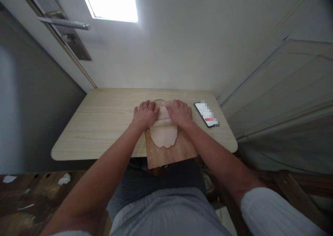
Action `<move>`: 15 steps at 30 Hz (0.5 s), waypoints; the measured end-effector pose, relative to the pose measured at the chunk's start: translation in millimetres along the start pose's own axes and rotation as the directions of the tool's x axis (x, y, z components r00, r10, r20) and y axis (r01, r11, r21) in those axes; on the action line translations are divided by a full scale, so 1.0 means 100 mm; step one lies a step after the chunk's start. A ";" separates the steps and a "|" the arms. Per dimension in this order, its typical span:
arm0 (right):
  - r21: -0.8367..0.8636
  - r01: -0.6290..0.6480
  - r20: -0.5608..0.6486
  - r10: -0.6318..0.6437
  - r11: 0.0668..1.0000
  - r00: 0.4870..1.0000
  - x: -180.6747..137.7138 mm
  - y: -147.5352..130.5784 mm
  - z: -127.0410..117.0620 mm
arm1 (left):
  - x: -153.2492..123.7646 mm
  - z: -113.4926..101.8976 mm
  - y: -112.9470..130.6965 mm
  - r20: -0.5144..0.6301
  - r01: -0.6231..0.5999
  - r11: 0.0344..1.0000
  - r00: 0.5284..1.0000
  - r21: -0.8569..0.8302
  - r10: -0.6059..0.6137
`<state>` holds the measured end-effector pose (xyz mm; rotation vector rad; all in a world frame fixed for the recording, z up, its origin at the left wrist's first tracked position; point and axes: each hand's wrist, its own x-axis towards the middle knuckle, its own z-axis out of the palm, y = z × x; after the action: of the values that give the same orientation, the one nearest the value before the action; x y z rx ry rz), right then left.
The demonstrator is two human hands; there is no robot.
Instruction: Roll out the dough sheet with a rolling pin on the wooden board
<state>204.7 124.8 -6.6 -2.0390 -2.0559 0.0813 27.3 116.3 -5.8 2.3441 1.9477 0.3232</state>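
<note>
A flat sheet of pale dough (164,137) with a wavy front edge lies on a wooden board (170,158). Across the dough runs a light rolling pin (163,122), close to the dough in colour. My left hand (147,114) is closed over the pin's left end, its thumb pointing inward. At the other end, my right hand (180,112) is closed on the pin in the same way. Both hands hide the pin's ends and the dough's sides beneath them.
The board rests on a pale wood-grain table (104,125) and juts past its front edge. A phone (205,114) lies right of the board. Behind stands a white door with a metal handle (65,23). Paper scraps (64,178) lie on the floor at left.
</note>
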 end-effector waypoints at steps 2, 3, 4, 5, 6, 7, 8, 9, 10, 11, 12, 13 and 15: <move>-0.001 0.001 -0.004 -0.001 1.000 1.000 -0.03 0.00 -0.01 | -0.03 0.01 0.00 -0.004 0.004 1.000 1.000 0.007 -0.004; -0.004 0.005 -0.006 -0.005 1.000 1.000 -0.05 0.00 -0.01 | -0.04 0.01 0.00 -0.007 0.003 1.000 1.000 0.013 -0.003; -0.009 0.010 -0.009 -0.010 1.000 1.000 -0.06 0.00 0.00 | -0.05 0.01 0.01 -0.008 0.004 1.000 1.000 0.019 -0.004; -0.014 0.017 -0.012 -0.017 1.000 1.000 -0.08 0.00 0.00 | -0.07 0.01 0.01 -0.007 0.005 1.000 1.000 0.025 -0.005; -0.018 0.025 -0.016 -0.025 1.000 1.000 -0.10 0.00 0.01 | -0.08 0.01 0.02 -0.005 0.007 1.000 1.000 0.029 -0.007; -0.021 0.031 -0.021 -0.031 0.999 0.999 -0.11 0.01 0.01 | -0.10 0.01 0.03 -0.002 0.007 0.999 1.000 0.032 -0.007; -0.023 0.035 -0.028 -0.035 0.999 0.999 -0.13 0.01 0.02 | -0.12 0.00 0.04 0.000 0.007 0.999 1.000 0.034 -0.007; -0.025 0.037 -0.037 -0.038 0.999 0.999 -0.14 0.02 0.03 | -0.14 0.00 0.05 0.000 0.006 0.999 1.000 0.036 -0.006; -0.025 0.040 -0.043 -0.041 0.999 0.998 -0.16 0.02 0.04 | -0.16 -0.01 0.06 -0.005 0.006 0.999 1.000 0.038 -0.006; -0.025 0.045 -0.050 -0.046 0.999 0.998 -0.18 0.03 0.05 | -0.18 -0.02 0.07 -0.010 0.006 0.999 1.000 0.039 -0.005; -0.024 0.051 -0.058 -0.052 0.998 0.997 -0.19 0.03 0.05 | -0.20 -0.02 0.08 -0.014 0.006 0.999 1.000 0.040 -0.006; -0.023 0.057 -0.068 -0.058 0.998 0.996 -0.21 0.04 0.06 | -0.22 -0.03 0.09 -0.016 0.007 0.999 1.000 0.039 -0.007; -0.019 0.073 -0.094 -0.074 0.997 0.993 -0.26 0.05 0.06 | -0.25 -0.04 0.11 -0.021 0.005 0.999 1.000 0.039 -0.004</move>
<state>208.4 100.3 -17.2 -1.9348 -2.0770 -0.0434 33.0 89.0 -3.0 2.3694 1.9860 0.3137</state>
